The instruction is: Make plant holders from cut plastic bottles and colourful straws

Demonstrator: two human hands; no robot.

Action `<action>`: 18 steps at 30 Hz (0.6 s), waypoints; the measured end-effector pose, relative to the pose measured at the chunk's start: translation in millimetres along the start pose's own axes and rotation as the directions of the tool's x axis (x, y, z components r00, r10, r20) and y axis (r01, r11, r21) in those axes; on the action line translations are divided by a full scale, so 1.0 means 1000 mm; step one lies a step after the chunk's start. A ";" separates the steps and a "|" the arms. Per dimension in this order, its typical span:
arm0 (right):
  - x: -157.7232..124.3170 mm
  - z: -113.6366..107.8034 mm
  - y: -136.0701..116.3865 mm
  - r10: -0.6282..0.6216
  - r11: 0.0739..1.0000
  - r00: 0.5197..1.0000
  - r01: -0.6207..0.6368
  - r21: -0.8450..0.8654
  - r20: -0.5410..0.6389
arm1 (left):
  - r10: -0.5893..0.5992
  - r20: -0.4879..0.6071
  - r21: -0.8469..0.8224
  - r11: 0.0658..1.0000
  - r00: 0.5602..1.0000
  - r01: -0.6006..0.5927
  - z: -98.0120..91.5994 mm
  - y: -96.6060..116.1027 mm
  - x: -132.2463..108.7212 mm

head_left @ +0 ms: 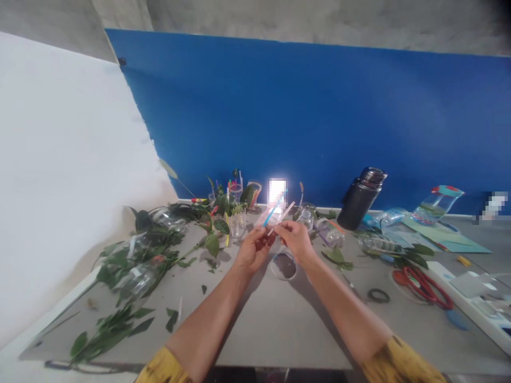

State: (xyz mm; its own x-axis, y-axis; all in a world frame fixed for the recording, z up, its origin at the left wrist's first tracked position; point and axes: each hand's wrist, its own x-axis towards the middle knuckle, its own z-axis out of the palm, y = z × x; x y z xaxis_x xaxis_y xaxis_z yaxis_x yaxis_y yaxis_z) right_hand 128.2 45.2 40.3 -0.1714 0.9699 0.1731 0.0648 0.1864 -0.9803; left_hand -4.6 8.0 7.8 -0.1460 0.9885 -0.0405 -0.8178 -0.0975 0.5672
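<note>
My left hand (254, 249) is closed on a light blue straw (272, 214), which slants up to the right in front of a bright screen. Just to the right, my right hand (294, 239) pinches a pale pinkish straw (286, 212) near its lower end. The two hands nearly meet above the middle of the table. Below them lies a round clear lid or dish (284, 266). Leafy stems stand in a clear cup (238, 223) left of my hands, and a small clear bottle (305, 218) stands behind my right hand.
Cut greenery and clear plastic bottles (138, 276) cover the left of the grey table (275, 330). A black thermos (361, 199), red-handled scissors (427, 287), black tape roll (378, 295), green paper (459, 242) and a water container (437, 205) are at the right. A blue panel (303, 117) rises behind.
</note>
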 end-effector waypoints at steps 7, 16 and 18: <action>0.000 -0.001 -0.003 0.036 0.998 0.999 -0.035 0.060 -0.017 | 0.046 0.066 0.116 0.992 0.997 -0.053 0.007 0.001 -0.003; -0.003 0.004 -0.002 0.140 0.978 0.990 -0.138 0.157 0.003 | 0.124 0.033 0.233 0.964 0.992 -0.128 0.007 -0.003 -0.003; -0.003 0.005 -0.001 0.151 0.974 0.989 -0.150 0.171 0.009 | 0.135 0.022 0.239 0.961 0.991 -0.136 0.006 -0.003 -0.003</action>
State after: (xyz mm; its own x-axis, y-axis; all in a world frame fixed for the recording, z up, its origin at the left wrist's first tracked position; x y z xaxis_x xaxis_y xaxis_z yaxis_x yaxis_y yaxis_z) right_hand 123.5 41.5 40.6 -0.1680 0.9855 0.0227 -0.0791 0.0094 -0.9968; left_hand 2.3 5.8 11.2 -0.2422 0.9687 0.0548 -0.6334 -0.2007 0.7473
